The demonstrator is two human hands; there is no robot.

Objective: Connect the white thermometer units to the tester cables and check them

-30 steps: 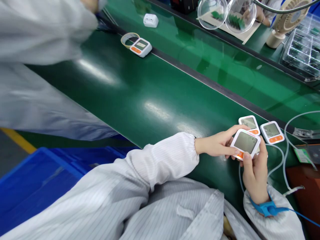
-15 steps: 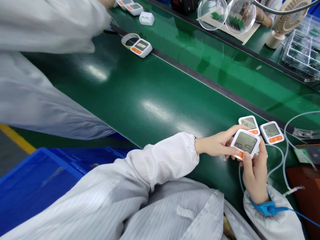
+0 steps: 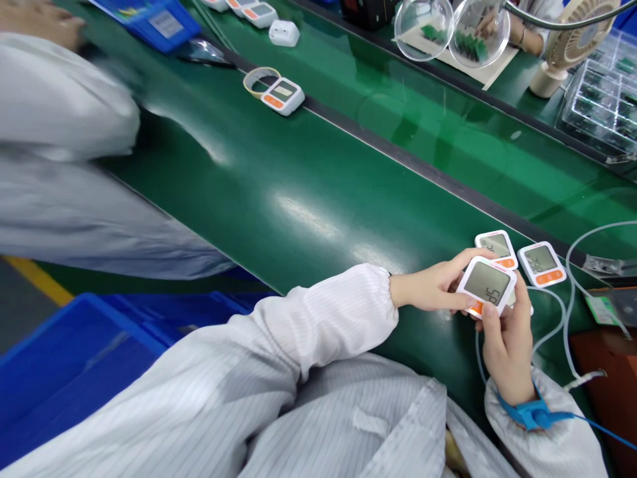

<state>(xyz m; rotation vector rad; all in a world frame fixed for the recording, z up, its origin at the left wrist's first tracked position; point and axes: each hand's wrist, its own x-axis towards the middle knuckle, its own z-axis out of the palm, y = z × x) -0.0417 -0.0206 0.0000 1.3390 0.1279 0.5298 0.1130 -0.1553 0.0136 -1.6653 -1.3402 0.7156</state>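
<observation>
Both of my hands grip one white digital monitor (image 3: 485,282) with a grey screen and orange buttons, tilted above the green bench. My left hand (image 3: 438,285) holds its left side, thumb at the orange buttons. My right hand (image 3: 510,345) holds the lower right side, thumb on the front near the bottom edge; a blue wrist strap (image 3: 532,413) circles that wrist. Just behind lies a second white monitor (image 3: 497,247), partly covered by my left fingers and the held one. To its right lies a third monitor (image 3: 542,263) with digits on its screen.
A clear tube (image 3: 567,332) loops right of my hands. Farther left, another monitor (image 3: 283,96) lies beside a tape ring (image 3: 261,78). A co-worker's sleeve (image 3: 64,99) reaches over the bench at left, near a blue bin (image 3: 159,23). A fan (image 3: 572,40) stands at the back right.
The digits on the held monitor's screen have changed. My hands stay nearly in place. The co-worker's arm has moved left, uncovering the blue bin.
</observation>
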